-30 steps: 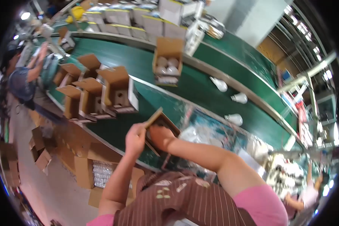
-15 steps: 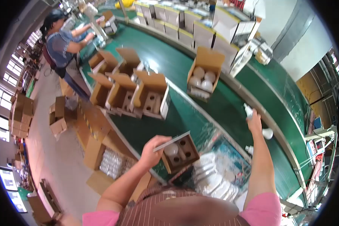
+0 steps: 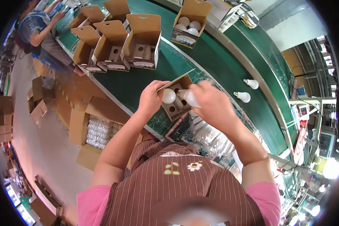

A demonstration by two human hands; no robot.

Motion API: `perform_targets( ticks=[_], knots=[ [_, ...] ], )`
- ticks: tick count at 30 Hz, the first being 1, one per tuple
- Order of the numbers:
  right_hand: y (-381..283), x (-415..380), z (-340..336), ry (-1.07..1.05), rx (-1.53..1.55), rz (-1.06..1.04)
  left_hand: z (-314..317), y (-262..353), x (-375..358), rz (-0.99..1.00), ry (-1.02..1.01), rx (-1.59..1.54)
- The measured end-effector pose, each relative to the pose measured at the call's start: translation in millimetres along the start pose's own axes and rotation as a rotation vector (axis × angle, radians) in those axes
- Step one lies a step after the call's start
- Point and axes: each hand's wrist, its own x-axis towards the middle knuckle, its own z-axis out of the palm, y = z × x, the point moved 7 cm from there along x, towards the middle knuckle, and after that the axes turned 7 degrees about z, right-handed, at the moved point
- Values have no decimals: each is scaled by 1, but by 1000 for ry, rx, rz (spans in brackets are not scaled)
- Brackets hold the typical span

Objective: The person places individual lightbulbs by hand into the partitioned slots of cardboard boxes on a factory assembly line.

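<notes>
My left hand (image 3: 150, 98) is closed on the raised flap of a small open cardboard box (image 3: 185, 81). A cardboard insert with round holes fills this box, and one white light bulb (image 3: 168, 96) sits in it, dome up. My right hand (image 3: 211, 102), smeared by motion, grips another light bulb (image 3: 192, 99) right over the box's holes; its base end points toward the insert. Two loose bulbs, one farther (image 3: 251, 83) and one nearer (image 3: 243, 97), lie on the green belt to the right.
Several open boxes (image 3: 142, 41) with inserts stand at the upper left. A box of white bulbs (image 3: 182, 38) stands on the belt. Plastic-wrapped white goods (image 3: 211, 137) lie before me. A carton (image 3: 78, 126) of wrapped items sits at left. Another person (image 3: 37, 30) works farther away.
My right hand has picked up a bulb from the belt and brought it left to the box. The left hand still holds the flap. My view has shifted downward.
</notes>
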Motion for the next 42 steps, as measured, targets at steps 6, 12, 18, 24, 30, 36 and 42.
perform_targets(
  ticks=[6,12,18,24,30,36,42],
  knots=[
    [1,44,137,-203,-455,-86,-3,-3,-2,45,-4,-18],
    [12,51,161,-341,-545,46,-1,-5,-1,72,0,12],
    [55,35,63,70,125,270,-3,3,3,42,0,8],
    [329,-60,101,-138,-191,860,-5,-1,1,86,26,-36],
    [328,-93,145,-209,-61,934,-1,-17,4,-45,34,-57],
    [142,-54,5,-32,216,547,-3,-1,-1,43,49,7],
    [4,-6,36,-364,-74,294,2,-10,-1,43,39,-15]
  ],
)
